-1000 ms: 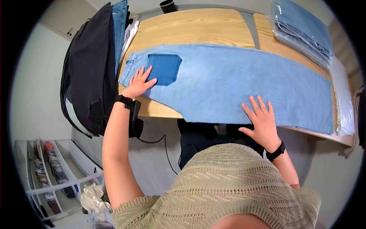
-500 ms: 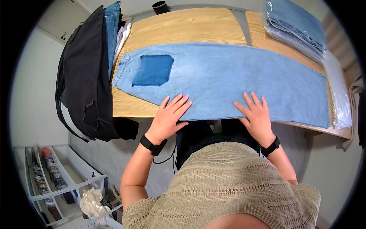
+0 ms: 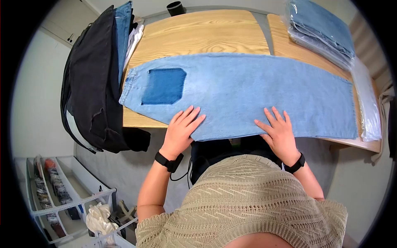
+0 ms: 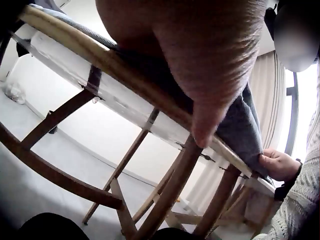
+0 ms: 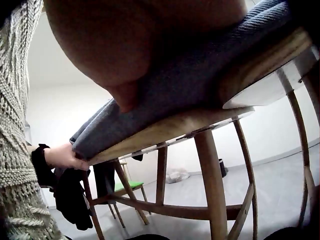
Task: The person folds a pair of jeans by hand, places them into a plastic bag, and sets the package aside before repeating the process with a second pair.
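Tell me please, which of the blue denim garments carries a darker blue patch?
The light-blue garment spread flat under the left hand and right hand. The folded denim and the draped denim show none.

The light blue jeans lie spread nearly flat and lengthwise across the wooden table, narrow waistband at the left of the head view, wide leg end at the right. A darker blue, pocket-shaped panel sits near the waistband. The denim looks faintly rippled, its near edge reaching over the table's edge
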A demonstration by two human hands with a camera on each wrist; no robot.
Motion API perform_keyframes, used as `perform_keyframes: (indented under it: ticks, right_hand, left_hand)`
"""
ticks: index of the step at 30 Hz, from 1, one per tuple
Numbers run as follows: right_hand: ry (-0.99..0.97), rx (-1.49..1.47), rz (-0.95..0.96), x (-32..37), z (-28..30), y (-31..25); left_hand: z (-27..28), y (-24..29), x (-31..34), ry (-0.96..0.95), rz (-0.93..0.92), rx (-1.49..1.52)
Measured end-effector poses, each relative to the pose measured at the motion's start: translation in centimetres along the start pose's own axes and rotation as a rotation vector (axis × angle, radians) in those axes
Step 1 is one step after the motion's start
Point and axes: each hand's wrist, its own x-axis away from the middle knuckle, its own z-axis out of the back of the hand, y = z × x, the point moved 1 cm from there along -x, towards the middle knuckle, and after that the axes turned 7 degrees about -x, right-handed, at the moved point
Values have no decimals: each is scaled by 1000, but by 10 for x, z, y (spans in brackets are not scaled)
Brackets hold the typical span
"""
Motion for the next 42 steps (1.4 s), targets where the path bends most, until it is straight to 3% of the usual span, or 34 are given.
perform_keyframes:
  ticks: [14, 19, 28, 31, 32, 34, 36, 38, 39, 41, 42]
  right_hand:
    - [-6, -40, -26, 1, 9, 15]
    - [255, -43, -177, 51, 36, 57]
    - [664, 323, -495, 184, 103, 199]
    - [810, 158, -541, 211, 116, 247]
    - [881, -74, -650, 219, 114, 259]
    - [912, -175, -765, 216, 123, 262]
    - [959, -251, -663, 231, 123, 297]
    - [896, -371, -554, 246, 124, 324]
    - [759, -529, -862, 224, 141, 286]
    - [555, -571, -692, 232, 147, 310]
    - [477, -735, -736, 239, 150, 319]
  left_hand:
    - [-7, -22, 1, 151, 70, 119]
    - [7, -21, 5, 117, 102, 144]
    - [1, -35, 26, 62, 173, 189]
    - [0, -38, 30, 53, 203, 159]
    - [0, -39, 34, 62, 218, 147]
    - [-1, -39, 35, 112, 220, 108]
    - [-5, -50, 43, 153, 227, 86]
    - [2, -53, 43, 82, 235, 37]
    - [4, -54, 41, 44, 238, 13]
    - [11, -49, 34, 0, 156, -68]
    - [10, -52, 37, -2, 134, -72]
